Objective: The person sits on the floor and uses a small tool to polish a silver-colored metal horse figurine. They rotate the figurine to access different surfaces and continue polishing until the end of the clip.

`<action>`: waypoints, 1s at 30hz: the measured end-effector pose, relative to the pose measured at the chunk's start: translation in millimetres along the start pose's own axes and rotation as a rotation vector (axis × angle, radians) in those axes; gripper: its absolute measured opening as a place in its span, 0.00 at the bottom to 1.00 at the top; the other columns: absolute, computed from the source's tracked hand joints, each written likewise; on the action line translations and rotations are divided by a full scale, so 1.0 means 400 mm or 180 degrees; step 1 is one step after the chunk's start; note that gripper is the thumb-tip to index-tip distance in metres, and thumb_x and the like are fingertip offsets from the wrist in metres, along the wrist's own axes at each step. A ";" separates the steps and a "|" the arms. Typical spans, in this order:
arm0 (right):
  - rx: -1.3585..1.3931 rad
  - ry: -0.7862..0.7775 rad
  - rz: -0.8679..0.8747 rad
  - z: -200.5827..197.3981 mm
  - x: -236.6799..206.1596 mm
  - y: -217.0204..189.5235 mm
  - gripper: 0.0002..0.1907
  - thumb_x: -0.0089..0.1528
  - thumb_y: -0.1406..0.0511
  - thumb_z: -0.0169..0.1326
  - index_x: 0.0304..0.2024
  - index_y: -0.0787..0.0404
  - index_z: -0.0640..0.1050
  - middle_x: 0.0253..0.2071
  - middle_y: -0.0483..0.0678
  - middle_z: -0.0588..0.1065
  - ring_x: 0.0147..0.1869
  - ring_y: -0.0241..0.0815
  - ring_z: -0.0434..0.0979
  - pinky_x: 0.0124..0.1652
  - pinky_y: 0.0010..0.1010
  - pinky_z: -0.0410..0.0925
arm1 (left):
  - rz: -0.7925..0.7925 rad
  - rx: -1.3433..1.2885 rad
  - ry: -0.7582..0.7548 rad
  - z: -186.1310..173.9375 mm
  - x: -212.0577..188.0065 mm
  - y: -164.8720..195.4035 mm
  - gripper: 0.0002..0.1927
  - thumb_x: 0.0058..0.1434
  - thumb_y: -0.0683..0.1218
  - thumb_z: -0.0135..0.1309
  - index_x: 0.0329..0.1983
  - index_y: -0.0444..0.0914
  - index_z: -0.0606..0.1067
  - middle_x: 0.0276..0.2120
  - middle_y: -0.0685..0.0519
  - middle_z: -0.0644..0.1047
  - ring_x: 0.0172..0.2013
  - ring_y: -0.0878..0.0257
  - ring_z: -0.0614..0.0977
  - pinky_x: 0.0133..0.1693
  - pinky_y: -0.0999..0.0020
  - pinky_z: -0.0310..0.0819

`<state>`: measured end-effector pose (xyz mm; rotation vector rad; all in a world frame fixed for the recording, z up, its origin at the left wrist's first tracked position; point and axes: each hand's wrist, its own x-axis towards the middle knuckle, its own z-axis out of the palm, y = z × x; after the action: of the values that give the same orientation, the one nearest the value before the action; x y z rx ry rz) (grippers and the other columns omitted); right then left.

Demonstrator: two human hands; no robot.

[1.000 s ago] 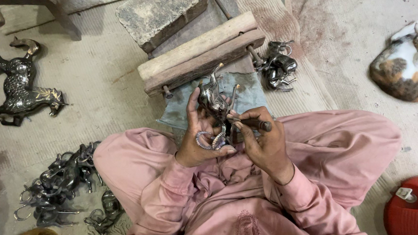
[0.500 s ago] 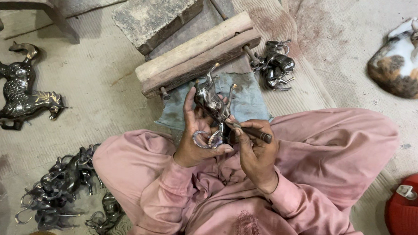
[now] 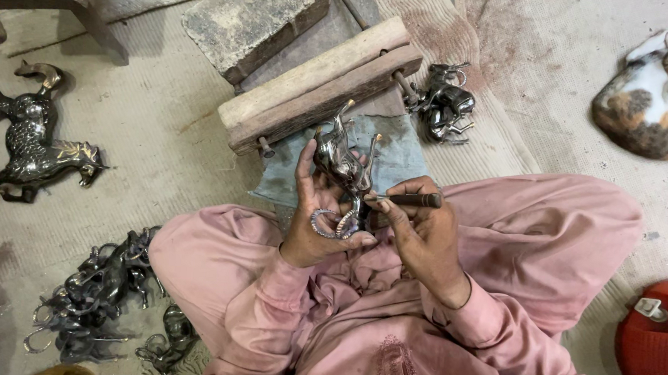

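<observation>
Right hand [image 3: 424,235] is now bringing tool [image 3: 414,199] level onto metal figurine [image 3: 341,165], fingers pinching handle; left hand [image 3: 312,221] fingers wrapping figurine, engraving continuing.

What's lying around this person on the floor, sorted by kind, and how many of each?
Metal horse figures, finished or in hand: 2, one in the left hand at, one on the floor
Heaps of small metal castings: 2
Wooden clamp blocks: 1
Stone blocks: 1
Hand tools: 1, in the right hand
Cats: 1
Red containers: 1
Total: 9
</observation>
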<state>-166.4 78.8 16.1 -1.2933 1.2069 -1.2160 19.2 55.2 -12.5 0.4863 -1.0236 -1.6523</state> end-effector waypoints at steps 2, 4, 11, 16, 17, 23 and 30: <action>-0.0127 -0.0017 0.0067 -0.003 0.000 -0.003 0.07 0.69 0.71 0.54 0.46 0.69 0.71 0.35 0.53 0.82 0.28 0.27 0.76 0.25 0.18 0.66 | 0.0002 0.0017 -0.0008 0.003 0.001 0.000 0.72 0.51 0.35 0.73 0.80 0.56 0.31 0.77 0.43 0.53 0.77 0.49 0.60 0.68 0.50 0.73; -0.0008 -0.0032 0.0107 -0.004 -0.003 -0.002 0.07 0.69 0.71 0.54 0.47 0.69 0.71 0.38 0.54 0.84 0.30 0.28 0.77 0.26 0.18 0.66 | 0.0039 0.0058 -0.0027 0.004 0.003 0.000 0.72 0.51 0.35 0.73 0.80 0.55 0.31 0.77 0.44 0.53 0.77 0.49 0.60 0.68 0.50 0.74; 0.0394 0.0122 0.0016 0.004 -0.035 0.032 0.08 0.69 0.71 0.53 0.48 0.67 0.69 0.41 0.53 0.82 0.42 0.32 0.83 0.36 0.18 0.73 | 0.0024 0.0037 0.0083 0.005 0.001 -0.002 0.73 0.50 0.36 0.74 0.80 0.55 0.30 0.76 0.44 0.55 0.76 0.49 0.62 0.66 0.50 0.75; 0.0854 0.0690 0.0005 0.024 -0.033 0.060 0.09 0.70 0.72 0.56 0.51 0.69 0.72 0.38 0.52 0.79 0.36 0.31 0.75 0.33 0.18 0.66 | 0.0284 -0.0110 0.0087 -0.004 0.013 -0.006 0.72 0.52 0.39 0.75 0.81 0.55 0.31 0.76 0.43 0.56 0.76 0.49 0.64 0.71 0.51 0.70; 0.0889 0.0682 -0.0088 0.021 -0.028 0.061 0.09 0.70 0.71 0.55 0.50 0.68 0.71 0.40 0.52 0.80 0.40 0.32 0.78 0.36 0.18 0.68 | 0.0235 -0.0130 0.0107 -0.008 0.010 0.000 0.69 0.53 0.39 0.74 0.81 0.52 0.34 0.74 0.42 0.58 0.74 0.49 0.66 0.71 0.50 0.70; 0.0913 0.0954 -0.0725 -0.027 -0.001 0.032 0.08 0.73 0.72 0.55 0.51 0.68 0.70 0.38 0.51 0.77 0.45 0.39 0.80 0.45 0.23 0.71 | -0.0035 -0.0073 0.0000 -0.019 0.010 0.073 0.43 0.62 0.38 0.61 0.72 0.39 0.48 0.65 0.34 0.70 0.59 0.46 0.80 0.62 0.46 0.78; 0.1386 0.0850 -0.1273 -0.054 0.034 -0.015 0.08 0.73 0.72 0.53 0.50 0.66 0.67 0.46 0.55 0.76 0.64 0.57 0.81 0.63 0.44 0.77 | 0.0480 0.3316 -0.0730 0.015 0.081 0.250 0.32 0.63 0.33 0.55 0.69 0.39 0.61 0.58 0.40 0.78 0.54 0.49 0.85 0.53 0.59 0.83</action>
<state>-187.4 65.4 23.9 -1.0903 0.8092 -1.8713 61.0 22.6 78.5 0.8647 -2.0265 -0.9428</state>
